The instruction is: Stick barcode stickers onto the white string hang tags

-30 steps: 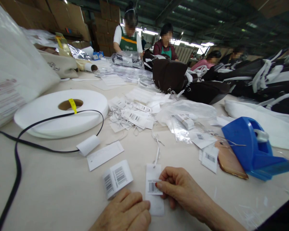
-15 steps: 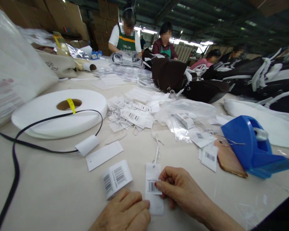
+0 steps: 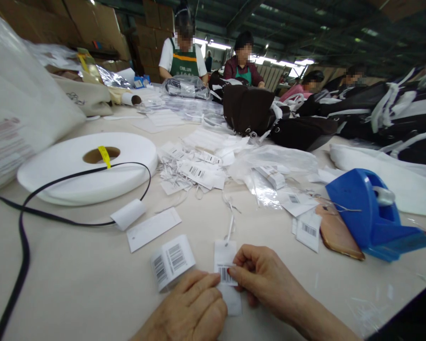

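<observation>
A white hang tag (image 3: 231, 303) lies on the table with its string stretched away from me. On its middle is a barcode sticker (image 3: 226, 274). My right hand (image 3: 261, 274) pinches the sticker's right edge between thumb and forefinger. From the left, my left hand (image 3: 195, 305) lies palm down with fingers extended side by side, the index fingertip touching the sticker's left edge; its thumb is hidden. Just beyond that hand stands a curled strip of barcode stickers (image 3: 173, 259). A blank white tag (image 3: 154, 229) lies farther left.
A white tape roll (image 3: 57, 182) and black cord (image 3: 23, 237) occupy the left. Piled tags (image 3: 199, 173) lie ahead. At right are a phone (image 3: 341, 234) and blue tape dispenser (image 3: 364, 213). Dark bags (image 3: 248, 109) and co-workers (image 3: 186, 61) are farther back.
My left hand has moved slightly forward and right, bringing its index fingertip onto the sticker's left edge. My right hand keeps its pinch in nearly the same place.
</observation>
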`<state>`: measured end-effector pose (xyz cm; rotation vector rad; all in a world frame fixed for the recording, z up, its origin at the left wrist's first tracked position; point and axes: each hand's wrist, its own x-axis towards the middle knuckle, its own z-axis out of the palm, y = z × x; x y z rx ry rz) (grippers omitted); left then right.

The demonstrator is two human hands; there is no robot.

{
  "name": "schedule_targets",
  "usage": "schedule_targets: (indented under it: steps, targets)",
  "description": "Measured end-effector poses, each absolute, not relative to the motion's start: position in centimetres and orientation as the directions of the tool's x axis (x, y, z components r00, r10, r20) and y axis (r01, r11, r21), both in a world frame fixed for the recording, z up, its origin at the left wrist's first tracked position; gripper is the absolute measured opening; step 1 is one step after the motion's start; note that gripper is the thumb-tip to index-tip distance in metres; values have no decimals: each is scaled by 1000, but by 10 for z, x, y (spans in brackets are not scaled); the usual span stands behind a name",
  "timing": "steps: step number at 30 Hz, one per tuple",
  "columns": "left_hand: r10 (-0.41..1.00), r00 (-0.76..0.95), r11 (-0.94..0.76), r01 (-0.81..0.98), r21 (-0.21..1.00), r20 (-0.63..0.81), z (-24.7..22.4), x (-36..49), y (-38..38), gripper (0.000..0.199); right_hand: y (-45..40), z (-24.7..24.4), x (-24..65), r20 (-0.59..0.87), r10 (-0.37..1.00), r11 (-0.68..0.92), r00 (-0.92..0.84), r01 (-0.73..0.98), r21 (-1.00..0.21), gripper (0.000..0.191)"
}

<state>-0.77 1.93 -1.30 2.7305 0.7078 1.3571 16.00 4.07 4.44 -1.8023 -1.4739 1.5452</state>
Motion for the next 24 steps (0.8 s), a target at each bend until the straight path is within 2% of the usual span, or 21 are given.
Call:
schedule_targets:
  steps: [4,9,13,15,16,18,20,22,24]
  targets:
    - [417,551,-891,404,206,723,-13,-7,18,40,40,47,160,-489,862,-334,-135,573,-748,11]
    - [420,560,-893,396,214,715,-12,-9,18,43,46,56,159,-456,882,-219,-115,758,-615,11]
    - [424,554,-891,399,218,716,-11,-9,17,42,46,58,164,-377,923,-115,-77,880,-460,22]
    - [415,549,-892,403,206,725,-11,-9,17,42,41,54,167,-283,955,-47,-84,903,-427,23]
    - [414,548,-891,407,201,727,-12,-8,17,43,37,51,167,-194,972,33,-130,899,-437,17]
    - [411,549,-891,411,193,728,-13,-7,17,45,29,43,168,40,949,295,-312,837,-462,6]
    - [416,548,-889,413,198,726,-14,-7,17,45,21,38,169,237,830,557,-505,723,-409,19]
    - [418,541,-889,408,207,730,-15,-6,17,44,17,37,173,301,730,683,-614,669,-293,23]
    - [416,527,-891,401,215,741,-15,-7,17,42,14,37,180,295,696,713,-655,680,-173,26]
